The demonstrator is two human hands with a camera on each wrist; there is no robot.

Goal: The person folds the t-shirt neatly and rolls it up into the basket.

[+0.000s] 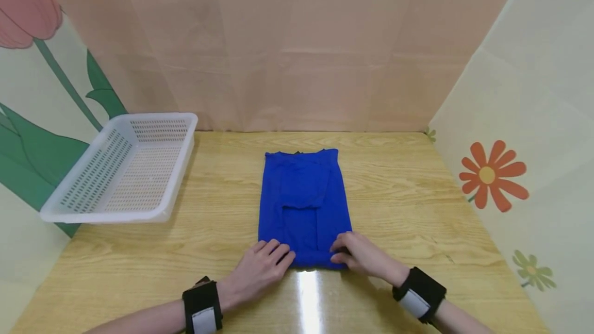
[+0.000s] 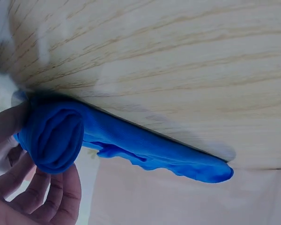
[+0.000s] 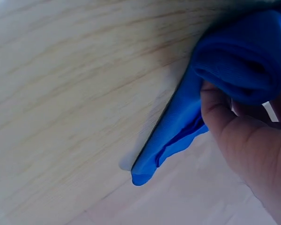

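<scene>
A blue folded garment point(image 1: 303, 184) lies lengthwise on the wooden table, its near edge turned into a thick roll. At the roll's left end, my left hand point(image 1: 262, 267) grips it with the fingers over the top. My right hand point(image 1: 364, 254) pinches the right end. Spiral layers of the rolled end point(image 2: 56, 136) face the left wrist camera, with thumb and fingers point(image 2: 68, 192) on opposite sides. In the right wrist view the roll point(image 3: 239, 61) has a hollow core, and a finger or thumb point(image 3: 218, 110) presses against it. The flat part stretches away behind the roll.
A white perforated plastic basket point(image 1: 160, 210) stands on the left of the table point(image 1: 394, 184). Behind the table hangs a pinkish sheet point(image 1: 301, 66). A flower-printed sheet point(image 1: 533, 117) borders the right side, and a similar one is on the left.
</scene>
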